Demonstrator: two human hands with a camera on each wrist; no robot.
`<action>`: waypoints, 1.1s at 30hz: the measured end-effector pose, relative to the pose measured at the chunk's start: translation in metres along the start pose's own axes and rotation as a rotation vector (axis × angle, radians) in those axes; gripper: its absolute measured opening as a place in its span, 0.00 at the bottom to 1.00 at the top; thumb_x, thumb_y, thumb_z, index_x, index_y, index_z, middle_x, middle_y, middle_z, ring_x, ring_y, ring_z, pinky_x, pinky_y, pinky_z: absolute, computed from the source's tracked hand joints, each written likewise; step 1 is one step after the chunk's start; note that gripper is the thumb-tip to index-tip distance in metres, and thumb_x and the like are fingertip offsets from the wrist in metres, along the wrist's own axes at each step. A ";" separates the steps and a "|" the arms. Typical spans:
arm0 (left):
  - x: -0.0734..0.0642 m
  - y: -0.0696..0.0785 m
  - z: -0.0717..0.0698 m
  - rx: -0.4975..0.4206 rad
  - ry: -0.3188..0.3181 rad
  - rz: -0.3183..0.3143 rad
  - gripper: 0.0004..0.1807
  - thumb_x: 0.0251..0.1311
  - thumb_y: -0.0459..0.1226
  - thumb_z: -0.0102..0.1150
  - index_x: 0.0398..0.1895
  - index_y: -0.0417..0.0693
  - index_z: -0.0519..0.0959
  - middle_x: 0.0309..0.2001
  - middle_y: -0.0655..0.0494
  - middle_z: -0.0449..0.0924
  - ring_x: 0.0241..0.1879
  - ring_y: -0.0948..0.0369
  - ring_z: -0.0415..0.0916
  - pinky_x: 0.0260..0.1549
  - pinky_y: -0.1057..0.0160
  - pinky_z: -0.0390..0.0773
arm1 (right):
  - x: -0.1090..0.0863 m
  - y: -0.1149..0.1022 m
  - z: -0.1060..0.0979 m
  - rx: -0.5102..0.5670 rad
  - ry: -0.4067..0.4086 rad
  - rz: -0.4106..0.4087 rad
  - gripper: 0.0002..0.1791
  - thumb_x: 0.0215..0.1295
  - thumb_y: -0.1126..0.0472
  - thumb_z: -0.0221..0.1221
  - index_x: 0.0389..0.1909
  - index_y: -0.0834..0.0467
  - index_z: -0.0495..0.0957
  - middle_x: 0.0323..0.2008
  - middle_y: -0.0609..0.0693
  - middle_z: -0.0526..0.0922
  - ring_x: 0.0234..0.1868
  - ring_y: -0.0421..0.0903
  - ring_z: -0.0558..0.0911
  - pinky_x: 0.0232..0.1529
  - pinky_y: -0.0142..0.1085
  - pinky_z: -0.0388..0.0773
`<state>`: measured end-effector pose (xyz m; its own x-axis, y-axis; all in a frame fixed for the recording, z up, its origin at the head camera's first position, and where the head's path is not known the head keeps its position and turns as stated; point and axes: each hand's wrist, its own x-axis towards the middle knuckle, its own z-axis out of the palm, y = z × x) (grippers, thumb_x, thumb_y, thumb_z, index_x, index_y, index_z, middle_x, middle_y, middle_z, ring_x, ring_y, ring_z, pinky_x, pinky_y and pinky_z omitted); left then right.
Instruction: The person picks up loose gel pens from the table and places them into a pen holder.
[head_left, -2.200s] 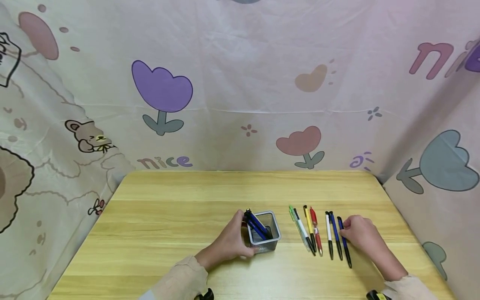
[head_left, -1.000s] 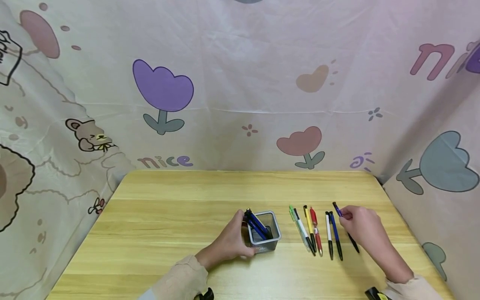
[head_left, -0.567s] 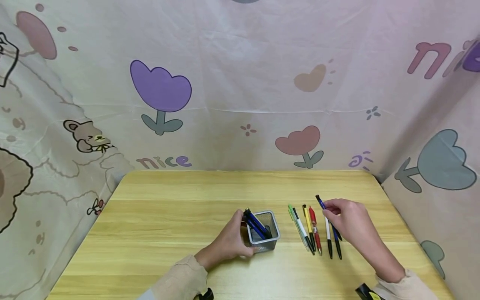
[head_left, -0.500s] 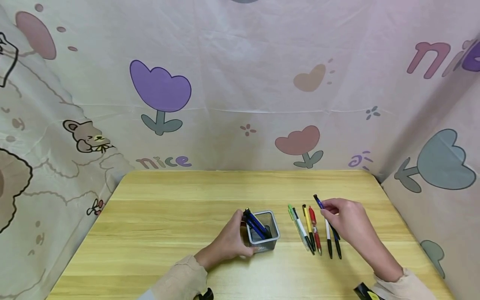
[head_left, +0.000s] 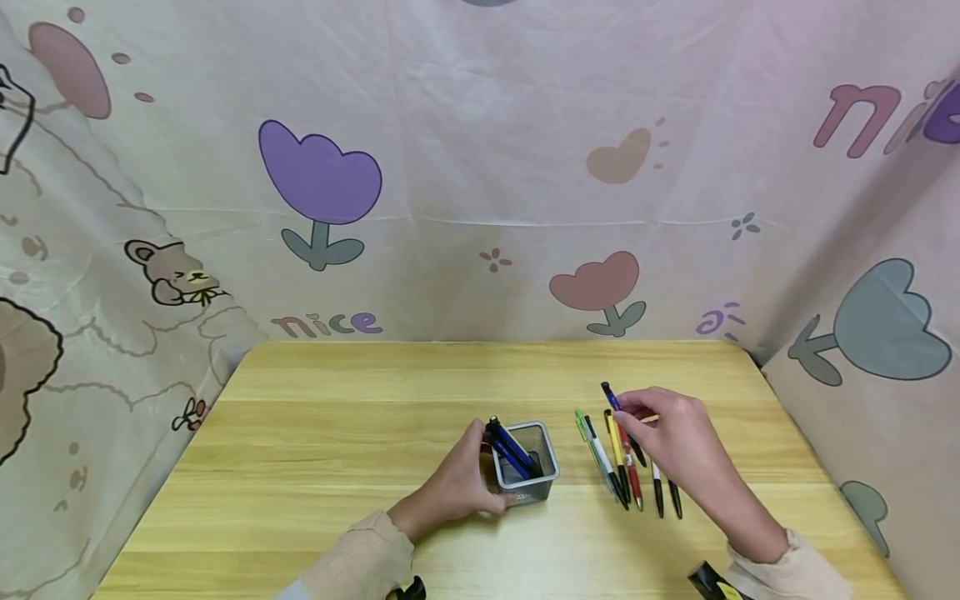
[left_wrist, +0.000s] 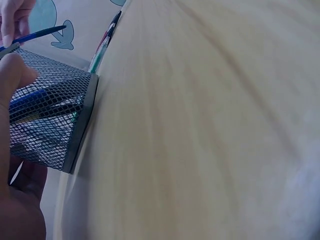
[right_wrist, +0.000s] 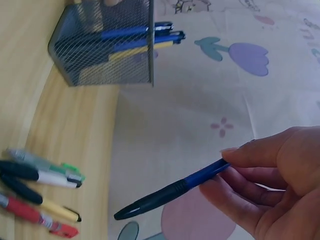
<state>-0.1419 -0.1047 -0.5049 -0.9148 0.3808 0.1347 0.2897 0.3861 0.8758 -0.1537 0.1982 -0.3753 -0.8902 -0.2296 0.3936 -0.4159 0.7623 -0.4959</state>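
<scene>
A square mesh pen holder stands on the table, gripped round its left side by my left hand. Blue pens and a yellow one lean inside it. Between thumb and fingers, my right hand pinches a blue pen with a black grip, raised above the pens on the table. Beneath and left of that hand lie a green-clipped pen, a white pen, a yellow pen and a red pen. Two more pens are partly hidden by the right hand; one is white.
The pale wooden table reaches back to a printed cloth, which also hangs along both sides. A black strap device sits at the right wrist.
My right hand has picked up the rightmost blue pen and carried it left and upward over the other pens, toward the holder. The left hand and the holder have stayed in place.
</scene>
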 end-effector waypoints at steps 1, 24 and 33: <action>0.000 0.000 0.000 0.000 0.000 0.000 0.44 0.36 0.34 0.81 0.59 0.49 0.65 0.52 0.55 0.77 0.52 0.59 0.80 0.57 0.62 0.80 | 0.000 -0.002 0.001 0.011 0.007 -0.012 0.07 0.59 0.68 0.72 0.39 0.59 0.89 0.33 0.48 0.89 0.31 0.42 0.87 0.32 0.29 0.84; 0.002 0.002 -0.003 -0.008 -0.008 0.003 0.44 0.35 0.33 0.81 0.59 0.49 0.65 0.54 0.56 0.77 0.54 0.59 0.79 0.59 0.61 0.80 | 0.015 -0.050 0.030 0.283 0.114 -0.290 0.10 0.55 0.72 0.73 0.38 0.59 0.88 0.34 0.47 0.90 0.32 0.39 0.88 0.34 0.21 0.83; 0.002 0.000 -0.002 -0.015 0.001 0.034 0.43 0.34 0.32 0.81 0.56 0.48 0.65 0.53 0.55 0.77 0.53 0.59 0.80 0.57 0.62 0.82 | 0.014 -0.062 0.051 0.370 0.045 -0.368 0.09 0.57 0.71 0.72 0.39 0.60 0.87 0.35 0.49 0.90 0.32 0.39 0.89 0.34 0.23 0.84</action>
<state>-0.1446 -0.1054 -0.5032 -0.9050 0.3924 0.1646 0.3158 0.3601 0.8778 -0.1500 0.1167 -0.3789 -0.6671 -0.4097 0.6222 -0.7449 0.3697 -0.5553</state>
